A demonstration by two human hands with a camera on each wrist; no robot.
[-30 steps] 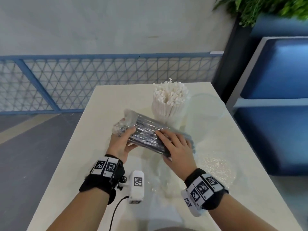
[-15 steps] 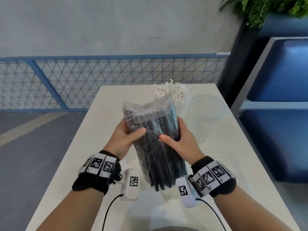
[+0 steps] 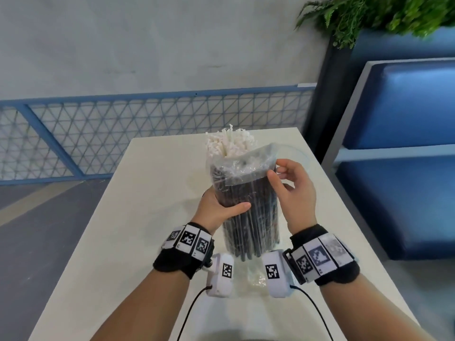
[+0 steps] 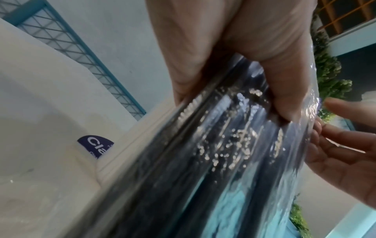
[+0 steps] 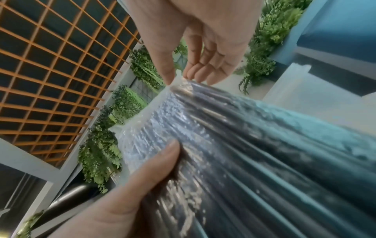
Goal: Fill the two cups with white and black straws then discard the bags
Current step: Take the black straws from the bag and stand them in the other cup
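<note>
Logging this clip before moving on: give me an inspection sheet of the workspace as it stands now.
Surface: pale table.
Job's things: bag of black straws held upright; white straws standing in a cup behind it; clear cup behind the bag, contents hidden.
Clutter: crumpled clear plastic under the wrists.
Hands: left hand grips the bag's middle; right hand pinches its top corner.
Cables: black wrist-camera leads.
Surroundings: blue mesh railing, plants, blue bench.

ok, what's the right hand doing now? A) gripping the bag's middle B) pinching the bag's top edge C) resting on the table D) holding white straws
B: the right hand pinches the top edge of the bag of black straws, while the left hand grips its middle.
</note>
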